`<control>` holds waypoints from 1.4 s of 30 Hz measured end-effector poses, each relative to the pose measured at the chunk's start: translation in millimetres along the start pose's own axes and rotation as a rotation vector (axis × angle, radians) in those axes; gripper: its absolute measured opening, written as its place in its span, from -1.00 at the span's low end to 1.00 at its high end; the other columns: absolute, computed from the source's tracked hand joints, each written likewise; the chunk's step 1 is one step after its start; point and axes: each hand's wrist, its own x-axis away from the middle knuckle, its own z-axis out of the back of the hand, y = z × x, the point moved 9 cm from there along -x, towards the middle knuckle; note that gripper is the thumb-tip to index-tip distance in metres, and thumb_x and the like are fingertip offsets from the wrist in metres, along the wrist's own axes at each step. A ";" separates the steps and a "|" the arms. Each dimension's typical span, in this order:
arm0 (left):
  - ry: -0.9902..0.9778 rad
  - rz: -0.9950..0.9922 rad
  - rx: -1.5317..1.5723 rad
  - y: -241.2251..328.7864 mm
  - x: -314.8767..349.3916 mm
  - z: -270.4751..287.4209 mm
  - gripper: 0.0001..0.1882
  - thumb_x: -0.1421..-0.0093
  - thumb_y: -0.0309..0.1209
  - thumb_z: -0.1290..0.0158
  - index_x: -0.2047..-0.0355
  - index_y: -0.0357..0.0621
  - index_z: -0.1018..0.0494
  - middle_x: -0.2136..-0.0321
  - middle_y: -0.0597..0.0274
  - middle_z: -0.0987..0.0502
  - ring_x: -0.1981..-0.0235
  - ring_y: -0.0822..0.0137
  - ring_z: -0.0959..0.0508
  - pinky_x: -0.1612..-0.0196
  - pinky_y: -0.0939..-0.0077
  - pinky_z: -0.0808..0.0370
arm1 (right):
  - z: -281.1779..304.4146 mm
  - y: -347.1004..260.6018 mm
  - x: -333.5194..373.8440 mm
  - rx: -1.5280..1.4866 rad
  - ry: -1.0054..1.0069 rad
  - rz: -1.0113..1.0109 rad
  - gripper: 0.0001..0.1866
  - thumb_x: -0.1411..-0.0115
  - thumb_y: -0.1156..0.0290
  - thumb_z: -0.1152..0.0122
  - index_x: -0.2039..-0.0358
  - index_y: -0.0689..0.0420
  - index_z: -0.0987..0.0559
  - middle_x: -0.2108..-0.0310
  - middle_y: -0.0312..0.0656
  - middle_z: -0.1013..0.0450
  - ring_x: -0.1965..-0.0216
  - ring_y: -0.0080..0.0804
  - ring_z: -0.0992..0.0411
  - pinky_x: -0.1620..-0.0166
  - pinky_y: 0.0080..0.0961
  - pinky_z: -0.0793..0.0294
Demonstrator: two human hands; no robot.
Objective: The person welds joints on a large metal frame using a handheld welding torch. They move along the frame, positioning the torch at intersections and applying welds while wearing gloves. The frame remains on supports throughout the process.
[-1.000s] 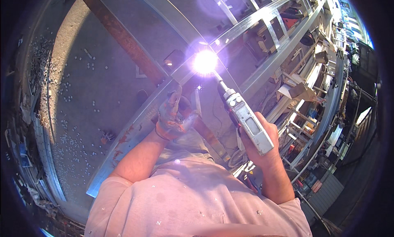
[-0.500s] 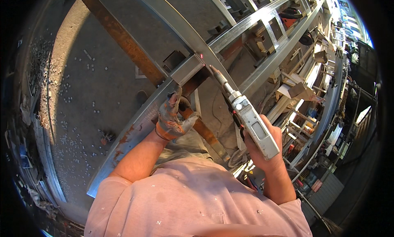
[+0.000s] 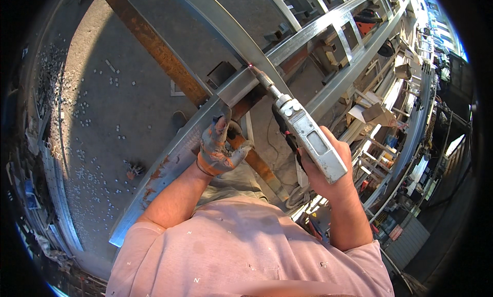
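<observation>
Gripping a white handheld welding gun, the right hand has its fingers wrapped around the handle beneath the boxy body, much of which hides the grasp. The gun lies aslant from that hand, up and to the left, so its slim metal nozzle ends well ahead of the knuckles. A small red glow shows at the tip, right by the corner where a short square steel tube meets a long grey steel bar crossing above.

Lower down and to the left of the gun, well apart from it, is the left hand in a worn grey-and-orange glove. Its fingers are loosely bent and the thumb stands away from them, with nothing clasped between. It sits beside the edge of a long steel beam streaked with rust; whether it bears on the metal cannot be told. Beyond, a rusty brown beam slopes toward the joint, and a shiny steel frame runs to the upper right.
</observation>
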 end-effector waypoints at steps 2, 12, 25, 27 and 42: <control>-0.008 0.031 0.015 -2.7 1.6 -0.3 0.09 -0.11 -0.37 -0.44 -0.59 -0.09 -0.10 0.17 0.09 -0.62 0.24 0.24 -0.62 0.18 0.32 -0.60 | 1.1 2.4 0.6 0.019 -0.008 -0.028 -0.68 -0.01 0.47 -0.40 0.20 0.12 -0.54 0.47 0.06 -0.55 0.31 0.23 -0.61 0.27 -0.12 -0.60; 0.021 -0.018 -0.097 -1.8 5.9 1.1 0.08 -0.10 -0.36 -0.47 -0.56 -0.13 -0.13 0.13 0.07 -0.64 0.23 0.20 -0.66 0.17 0.30 -0.63 | 0.7 5.3 -0.8 0.063 -0.006 -0.022 -0.67 0.00 0.45 -0.41 0.19 0.11 -0.54 0.47 0.06 -0.56 0.30 0.23 -0.62 0.26 -0.10 -0.60; 0.024 -0.074 -0.048 12.7 -11.2 -2.6 0.16 -0.09 -0.58 -0.31 -0.64 -0.10 0.06 0.36 0.18 -0.57 0.45 0.23 -0.56 0.36 0.30 -0.53 | 10.7 -8.7 -3.6 0.107 0.013 0.056 -0.82 -0.16 0.54 -0.36 0.30 0.18 -0.50 0.53 -0.03 -0.52 0.42 0.11 -0.61 0.34 -0.26 -0.57; 0.013 -0.059 -0.072 11.9 -11.0 -3.3 0.16 -0.09 -0.57 -0.32 -0.64 -0.10 0.05 0.36 0.18 -0.57 0.45 0.23 -0.56 0.35 0.30 -0.53 | 11.4 -11.1 -3.8 0.124 0.014 0.074 -0.83 -0.16 0.53 -0.35 0.31 0.18 -0.49 0.53 0.00 -0.51 0.41 0.16 -0.61 0.34 -0.25 -0.56; 0.011 -0.089 -0.072 14.6 -12.5 -3.2 0.18 -0.09 -0.52 -0.38 -0.64 -0.09 0.04 0.34 0.18 -0.59 0.42 0.23 -0.58 0.33 0.30 -0.54 | 11.4 -2.6 -3.7 0.066 -0.001 0.088 -0.84 -0.16 0.56 -0.34 0.32 0.19 -0.50 0.54 -0.03 -0.50 0.45 0.13 -0.58 0.33 -0.28 -0.56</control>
